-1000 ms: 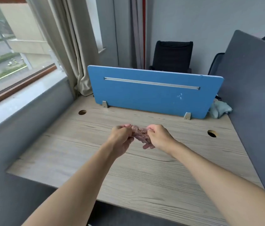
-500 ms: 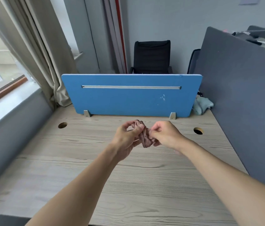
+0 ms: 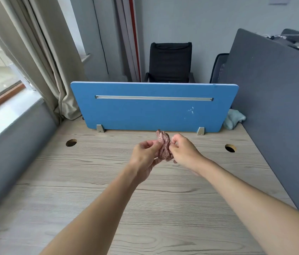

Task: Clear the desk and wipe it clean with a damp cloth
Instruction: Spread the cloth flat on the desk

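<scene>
A small crumpled pinkish-brown cloth hangs in the air above the light wood desk, bunched into an upright wad. My left hand pinches its left side with thumb and fingertips. My right hand pinches its right side, fingers curled. Both hands are held out over the middle of the desk, just in front of the blue divider panel.
A pale green cloth lies bunched at the desk's back right corner. Two round cable holes pierce the desk. A grey partition walls the right side, a grey ledge and curtain the left. A black chair stands behind.
The view has swung to the right and centred on the desk. Both hands kept working the cloth between them, turning it from a sideways bunch into an upright wad.
</scene>
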`<act>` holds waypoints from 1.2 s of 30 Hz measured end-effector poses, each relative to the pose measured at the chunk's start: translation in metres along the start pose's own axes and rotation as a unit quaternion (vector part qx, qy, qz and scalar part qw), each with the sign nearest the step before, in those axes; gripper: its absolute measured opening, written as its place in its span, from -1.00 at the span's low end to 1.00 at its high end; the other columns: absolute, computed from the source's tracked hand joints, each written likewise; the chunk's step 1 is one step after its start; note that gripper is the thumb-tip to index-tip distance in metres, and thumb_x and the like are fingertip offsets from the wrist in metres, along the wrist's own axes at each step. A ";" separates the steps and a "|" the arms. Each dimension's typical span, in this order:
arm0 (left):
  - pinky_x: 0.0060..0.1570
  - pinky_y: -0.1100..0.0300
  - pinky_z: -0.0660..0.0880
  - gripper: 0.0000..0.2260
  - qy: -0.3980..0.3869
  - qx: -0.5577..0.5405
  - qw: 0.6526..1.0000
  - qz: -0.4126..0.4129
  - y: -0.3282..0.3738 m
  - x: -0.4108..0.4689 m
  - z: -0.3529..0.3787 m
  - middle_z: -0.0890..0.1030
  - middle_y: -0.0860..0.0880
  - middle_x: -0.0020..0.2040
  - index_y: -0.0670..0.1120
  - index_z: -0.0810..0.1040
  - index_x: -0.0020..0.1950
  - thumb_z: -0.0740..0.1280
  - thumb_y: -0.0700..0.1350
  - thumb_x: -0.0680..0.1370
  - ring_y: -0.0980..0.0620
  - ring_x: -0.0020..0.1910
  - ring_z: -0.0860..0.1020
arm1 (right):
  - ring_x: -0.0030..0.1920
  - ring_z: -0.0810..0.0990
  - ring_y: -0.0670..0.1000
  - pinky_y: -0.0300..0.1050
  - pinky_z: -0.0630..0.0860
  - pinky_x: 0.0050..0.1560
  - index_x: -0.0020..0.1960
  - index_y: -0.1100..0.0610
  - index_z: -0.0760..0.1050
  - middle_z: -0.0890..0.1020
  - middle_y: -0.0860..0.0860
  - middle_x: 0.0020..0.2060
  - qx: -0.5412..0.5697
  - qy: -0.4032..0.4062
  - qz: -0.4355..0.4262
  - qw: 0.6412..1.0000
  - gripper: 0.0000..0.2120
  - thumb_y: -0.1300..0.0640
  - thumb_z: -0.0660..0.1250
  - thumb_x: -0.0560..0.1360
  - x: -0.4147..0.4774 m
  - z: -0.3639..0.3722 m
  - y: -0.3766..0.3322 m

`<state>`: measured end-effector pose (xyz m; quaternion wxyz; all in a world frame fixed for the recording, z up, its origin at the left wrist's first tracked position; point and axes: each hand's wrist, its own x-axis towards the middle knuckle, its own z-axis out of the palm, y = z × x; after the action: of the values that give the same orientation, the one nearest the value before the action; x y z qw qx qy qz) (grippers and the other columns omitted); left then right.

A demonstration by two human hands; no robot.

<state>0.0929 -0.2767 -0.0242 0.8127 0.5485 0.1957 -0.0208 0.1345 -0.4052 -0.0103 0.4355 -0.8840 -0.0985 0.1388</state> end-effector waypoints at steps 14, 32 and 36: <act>-0.38 0.25 0.43 -0.84 0.124 -0.123 0.984 -0.038 0.009 0.035 -0.062 0.43 -0.17 -0.11 -0.19 0.40 -0.01 0.09 -0.35 0.68 0.03 -0.28 0.40 | 0.01 0.61 0.16 0.07 0.57 0.09 -0.01 0.19 0.33 0.57 0.25 0.03 0.360 0.091 0.103 0.923 -0.88 0.30 0.06 0.67 0.027 0.015 -0.013; -0.20 0.09 0.60 -0.86 -0.049 0.128 0.990 0.037 0.017 0.039 -0.041 0.56 -0.15 -0.22 -0.18 0.46 -0.12 0.27 -0.36 0.60 0.00 -0.31 0.56 | -0.27 0.32 -0.05 -0.11 0.30 -0.23 0.04 0.03 0.37 0.42 -0.01 -0.25 0.151 0.064 0.020 0.986 -0.91 0.13 0.12 0.70 0.042 0.023 -0.014; -0.17 0.08 0.64 -0.86 -0.023 0.178 0.982 0.059 0.020 0.046 -0.040 0.56 -0.15 -0.17 -0.22 0.49 -0.01 0.16 -0.30 0.66 -0.01 -0.25 0.57 | -0.13 0.42 -0.02 -0.09 0.37 -0.08 0.12 0.09 0.35 0.48 0.04 -0.11 0.147 0.090 0.028 0.985 -0.94 0.13 0.12 0.70 0.041 0.030 -0.009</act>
<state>0.1285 -0.2246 -0.0350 0.7061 0.6944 0.1373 -0.0197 0.1625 -0.3660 -0.0269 0.5638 -0.8215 -0.0132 0.0840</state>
